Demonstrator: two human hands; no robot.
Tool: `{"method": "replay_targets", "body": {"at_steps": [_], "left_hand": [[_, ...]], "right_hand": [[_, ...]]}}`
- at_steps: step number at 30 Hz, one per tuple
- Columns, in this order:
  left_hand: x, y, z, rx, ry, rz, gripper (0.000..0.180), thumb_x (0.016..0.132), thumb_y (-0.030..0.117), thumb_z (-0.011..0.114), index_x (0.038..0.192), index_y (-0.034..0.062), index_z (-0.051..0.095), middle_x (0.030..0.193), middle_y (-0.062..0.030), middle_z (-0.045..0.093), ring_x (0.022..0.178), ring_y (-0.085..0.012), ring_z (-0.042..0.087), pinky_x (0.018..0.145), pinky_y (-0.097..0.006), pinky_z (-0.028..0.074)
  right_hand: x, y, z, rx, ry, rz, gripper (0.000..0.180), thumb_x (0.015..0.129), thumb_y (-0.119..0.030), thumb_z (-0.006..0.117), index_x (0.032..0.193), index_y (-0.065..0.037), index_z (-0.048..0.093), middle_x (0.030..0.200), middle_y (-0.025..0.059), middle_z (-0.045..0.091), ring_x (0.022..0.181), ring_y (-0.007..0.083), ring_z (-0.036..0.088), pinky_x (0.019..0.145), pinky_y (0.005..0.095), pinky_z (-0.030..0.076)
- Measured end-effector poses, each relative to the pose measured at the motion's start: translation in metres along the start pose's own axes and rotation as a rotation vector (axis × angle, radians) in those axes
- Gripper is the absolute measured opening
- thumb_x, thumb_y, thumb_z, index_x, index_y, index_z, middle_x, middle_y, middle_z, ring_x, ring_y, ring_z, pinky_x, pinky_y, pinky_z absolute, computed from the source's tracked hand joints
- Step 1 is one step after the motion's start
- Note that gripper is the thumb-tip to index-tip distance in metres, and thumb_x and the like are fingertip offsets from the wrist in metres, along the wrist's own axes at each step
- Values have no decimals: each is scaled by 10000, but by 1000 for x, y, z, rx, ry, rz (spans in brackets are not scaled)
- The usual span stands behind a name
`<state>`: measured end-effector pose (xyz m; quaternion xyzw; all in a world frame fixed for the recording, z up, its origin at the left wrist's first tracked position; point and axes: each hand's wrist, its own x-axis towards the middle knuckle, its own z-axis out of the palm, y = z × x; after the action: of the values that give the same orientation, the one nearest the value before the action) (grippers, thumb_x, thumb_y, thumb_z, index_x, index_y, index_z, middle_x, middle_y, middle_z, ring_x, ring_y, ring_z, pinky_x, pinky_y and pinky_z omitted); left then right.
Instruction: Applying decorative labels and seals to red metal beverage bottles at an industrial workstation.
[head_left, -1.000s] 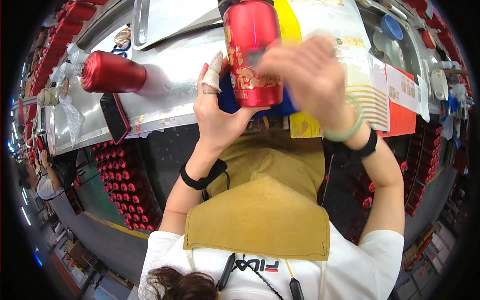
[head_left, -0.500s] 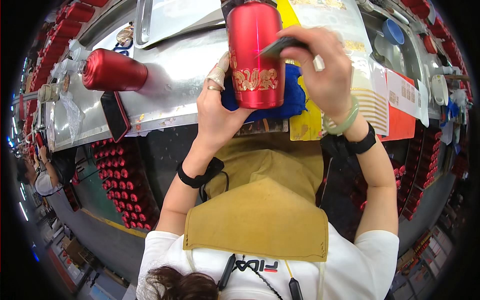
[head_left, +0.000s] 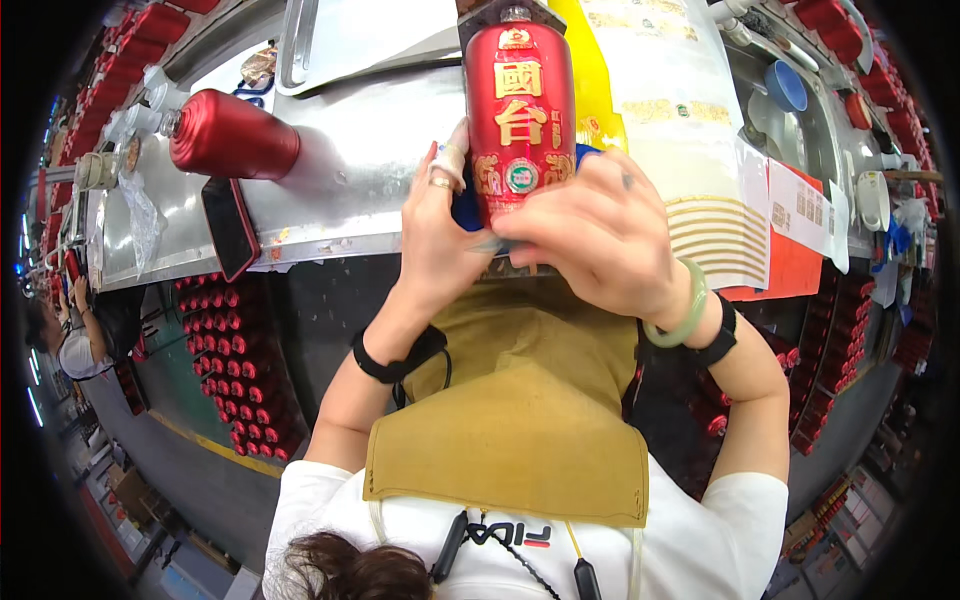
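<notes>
The gold-decorated red bottle (head_left: 522,105) lay on a blue cloth (head_left: 466,212) at the table's (head_left: 350,150) near edge, neck pointing far. The left hand (head_left: 438,235) gripped its left side and near end; the right hand (head_left: 605,235) curled at its near right, whether pinching anything I couldn't tell.

The red bottle (head_left: 520,135) points its neck far, base by the tabletop's (head_left: 350,150) near edge, gold characters and round green emblem showing upward!
</notes>
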<state>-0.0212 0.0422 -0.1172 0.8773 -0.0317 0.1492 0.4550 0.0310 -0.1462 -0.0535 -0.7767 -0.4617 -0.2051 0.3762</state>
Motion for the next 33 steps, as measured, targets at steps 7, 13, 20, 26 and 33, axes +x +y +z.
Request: {"method": "replay_targets", "body": {"at_steps": [7,13,20,26,33], "left_hand": [[-8,11,-2,-74,97,-36,997,736,120,899,1556,-31,351,1433,-211,592,1287,-229,603,1099,-371,462],[-9,17,1,59,180,147,1044,676,110,950,1532,-52,375,1379,-198,639,1183,-232,678,1005,-346,541],[-9,35,3,92,283,159,734,645,118,923,1316,6,649,1405,-160,628,1192,-341,654,1055,-464,482],[-12,21,2,242,170,331,729,671,36,880,1359,29,638,1452,-203,575,1232,-392,622,1021,-436,513],[-22,3,4,48,159,169,667,779,26,832,1394,-53,584,1349,-214,655,1165,-292,688,989,-372,533]], "right_hand": [[-9,16,1,-215,46,-115,249,742,-122,741,982,-183,772,927,-8,703,748,167,570,787,330,448],[11,26,-7,-332,146,3,245,739,-136,738,979,-186,751,891,-22,700,724,158,561,769,308,434],[25,6,-5,-317,-37,3,183,778,-154,728,957,-152,693,786,3,611,742,202,616,701,364,444],[69,28,-56,-66,302,312,203,944,79,571,1131,12,616,930,79,675,847,119,654,758,250,519],[-18,68,-106,-337,-201,690,431,842,-330,830,816,5,560,737,106,594,646,193,523,630,350,453]]}}
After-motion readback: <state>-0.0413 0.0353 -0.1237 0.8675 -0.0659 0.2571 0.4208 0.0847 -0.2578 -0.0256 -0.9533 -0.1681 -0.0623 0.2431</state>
